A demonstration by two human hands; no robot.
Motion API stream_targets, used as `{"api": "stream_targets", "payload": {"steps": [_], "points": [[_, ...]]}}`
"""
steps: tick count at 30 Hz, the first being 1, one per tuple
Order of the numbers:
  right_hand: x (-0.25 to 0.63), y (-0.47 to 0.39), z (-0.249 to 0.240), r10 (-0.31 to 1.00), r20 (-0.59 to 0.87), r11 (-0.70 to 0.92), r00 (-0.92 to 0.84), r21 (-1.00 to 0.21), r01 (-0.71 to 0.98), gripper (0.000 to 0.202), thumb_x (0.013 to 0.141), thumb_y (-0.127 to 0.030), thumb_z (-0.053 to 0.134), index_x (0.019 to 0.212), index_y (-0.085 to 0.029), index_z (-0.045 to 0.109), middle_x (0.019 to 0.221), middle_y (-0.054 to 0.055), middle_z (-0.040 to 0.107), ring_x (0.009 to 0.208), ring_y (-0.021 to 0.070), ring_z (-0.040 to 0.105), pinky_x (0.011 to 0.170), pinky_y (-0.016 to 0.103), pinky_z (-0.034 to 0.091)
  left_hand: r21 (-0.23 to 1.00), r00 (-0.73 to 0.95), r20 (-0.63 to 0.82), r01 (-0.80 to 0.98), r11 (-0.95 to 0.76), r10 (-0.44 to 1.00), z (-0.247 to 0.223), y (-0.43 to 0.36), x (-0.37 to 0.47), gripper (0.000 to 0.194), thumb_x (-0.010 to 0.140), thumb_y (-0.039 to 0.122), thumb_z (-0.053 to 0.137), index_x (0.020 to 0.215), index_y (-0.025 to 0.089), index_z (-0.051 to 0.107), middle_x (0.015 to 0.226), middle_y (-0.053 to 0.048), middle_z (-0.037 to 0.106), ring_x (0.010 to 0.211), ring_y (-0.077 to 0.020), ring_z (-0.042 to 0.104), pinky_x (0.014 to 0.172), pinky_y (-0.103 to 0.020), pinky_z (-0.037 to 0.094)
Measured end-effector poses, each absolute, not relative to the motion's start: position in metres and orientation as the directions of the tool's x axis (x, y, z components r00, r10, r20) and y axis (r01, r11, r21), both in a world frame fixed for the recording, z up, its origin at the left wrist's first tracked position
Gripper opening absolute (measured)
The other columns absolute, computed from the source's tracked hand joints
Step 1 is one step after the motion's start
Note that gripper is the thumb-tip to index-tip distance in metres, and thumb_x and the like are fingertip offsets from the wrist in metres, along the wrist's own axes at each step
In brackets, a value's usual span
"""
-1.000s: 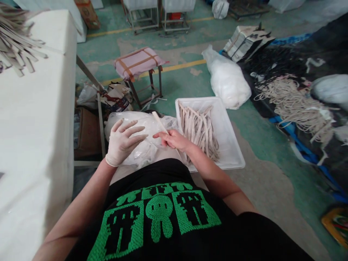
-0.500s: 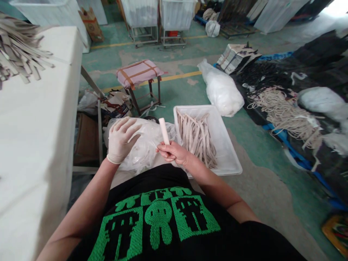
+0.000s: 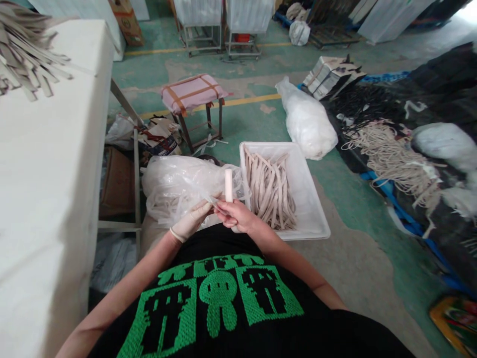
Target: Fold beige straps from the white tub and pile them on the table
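My right hand [image 3: 239, 216] is bare and closed around a pale pink, flat bar-like stick [image 3: 228, 185], which points up and away from me. Its lower end shows below the fingers. A thin whitish film or strip appears at my right fingertips. My left hand [image 3: 193, 220], in a whitish glove, meets those fingertips with its fingers together; what it pinches, if anything, is hidden. Just beyond both hands lies a clear plastic bag [image 3: 171, 181] with pale contents. To the right, a white plastic tub [image 3: 311, 204] holds many long beige strips [image 3: 270, 189].
A white-topped table [image 3: 48, 164] with a beige strip bundle [image 3: 26, 54] stands at left. Ahead is a pink-padded stool [image 3: 194, 92]. A stuffed white plastic bag [image 3: 309, 124] lies beyond the tub. At right, beige cord [image 3: 395, 164] lies heaped on a blue pallet.
My gloved left hand has come down and to the right, from raised with spread fingers to touching my right fingertips. The pink stick now stands more upright in my right hand.
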State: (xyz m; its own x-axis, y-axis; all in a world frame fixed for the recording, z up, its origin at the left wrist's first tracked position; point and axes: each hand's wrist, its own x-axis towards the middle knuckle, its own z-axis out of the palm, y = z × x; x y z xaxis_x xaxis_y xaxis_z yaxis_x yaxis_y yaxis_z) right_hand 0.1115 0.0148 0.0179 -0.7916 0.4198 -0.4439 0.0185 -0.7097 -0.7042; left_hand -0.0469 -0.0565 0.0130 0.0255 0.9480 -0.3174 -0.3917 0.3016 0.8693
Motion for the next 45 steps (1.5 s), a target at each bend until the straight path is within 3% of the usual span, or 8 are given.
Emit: {"api": "stream_targets", "payload": {"steps": [3,8,15,22,29,32,37,45], "points": [[0.116,0.017,0.021,0.269,-0.451,-0.832,-0.851,-0.553,0.030,0.034,0.096,-0.041,0.056,0.073,-0.016,0.053,0.048,-0.008,0.044,0.033,0.0009,0.014,0.035,0.013,0.017,0.843,0.078,-0.295,-0.447,0.298,0.952,0.007,-0.056,-0.051,0.046,0.073,0.046,0.083,0.114,0.025,0.077,0.127,-0.008,0.072,0.129,-0.0304,0.059,0.114,-0.044,0.041],[0.115,0.014,0.016,0.196,-0.483,-0.871,-0.853,-0.485,0.075,0.037,0.099,-0.042,0.051,0.073,-0.016,0.052,0.049,-0.008,0.045,0.033,0.0011,0.013,0.035,0.013,0.018,0.835,-0.025,-0.346,-0.465,0.296,0.938,-0.003,-0.053,-0.053,0.030,0.065,0.045,0.088,0.084,0.022,0.080,0.092,-0.005,0.078,0.096,-0.0250,0.071,0.104,-0.042,0.048],[0.120,0.007,0.005,0.667,-0.473,-0.554,-0.576,-0.831,0.043,0.050,0.093,-0.064,0.048,0.087,-0.017,0.064,0.058,-0.002,0.061,0.035,0.0050,0.027,0.036,0.021,0.019,0.829,-0.150,-0.455,-0.432,0.355,0.878,-0.005,-0.053,-0.058,0.027,0.070,0.043,0.081,0.074,0.017,0.072,0.081,-0.006,0.073,0.080,-0.0195,0.067,0.088,-0.038,0.053],[0.120,0.006,-0.003,0.776,-0.282,-0.170,-0.564,-0.955,0.243,0.027,0.084,-0.034,0.065,0.063,-0.018,0.058,0.059,-0.003,0.059,0.058,0.0101,0.049,0.061,0.023,0.038,0.812,-0.165,-0.462,-0.474,0.341,0.871,-0.004,-0.056,-0.048,0.031,0.067,0.047,0.082,0.075,0.018,0.075,0.084,-0.006,0.075,0.083,-0.0210,0.068,0.090,-0.038,0.055],[0.115,0.009,-0.006,0.829,-0.226,-0.076,-0.511,-0.952,0.296,0.031,0.090,-0.036,0.060,0.064,-0.020,0.057,0.059,-0.002,0.061,0.059,0.0120,0.052,0.064,0.024,0.040,0.912,-0.204,-0.392,-0.212,0.350,0.897,0.000,-0.058,-0.041,0.030,0.068,0.048,0.084,0.081,0.020,0.080,0.088,-0.005,0.079,0.092,-0.0249,0.070,0.098,-0.040,0.051],[0.121,0.011,0.002,0.756,-0.263,-0.160,-0.600,-0.962,0.220,0.041,0.097,-0.048,0.048,0.072,-0.019,0.061,0.061,-0.001,0.062,0.049,0.0100,0.046,0.052,0.023,0.036,0.919,-0.270,-0.394,-0.155,0.364,0.879,0.002,-0.054,-0.047,0.028,0.066,0.046,0.085,0.076,0.020,0.080,0.083,-0.005,0.078,0.087,-0.0245,0.069,0.093,-0.039,0.051],[0.137,0.005,0.010,0.511,-0.313,-0.277,-0.801,-0.942,0.192,0.053,0.099,-0.060,0.039,0.080,-0.016,0.062,0.063,0.001,0.065,0.039,0.0064,0.040,0.043,0.021,0.030,0.835,-0.330,-0.455,-0.480,0.267,0.827,0.003,-0.043,-0.058,0.031,0.060,0.043,0.090,0.066,0.018,0.072,0.071,-0.001,0.071,0.072,-0.0152,0.064,0.087,-0.034,0.053],[0.130,-0.014,0.003,0.279,-0.399,-0.308,-0.873,-0.899,0.313,0.047,0.105,-0.041,0.036,0.080,-0.014,0.063,0.062,0.000,0.065,0.039,0.0055,0.041,0.046,0.020,0.036,0.722,-0.345,-0.464,-0.681,0.123,0.816,0.005,-0.034,-0.058,0.039,0.054,0.040,0.096,0.067,0.016,0.068,0.072,0.001,0.069,0.076,-0.0130,0.066,0.089,-0.031,0.053]]}}
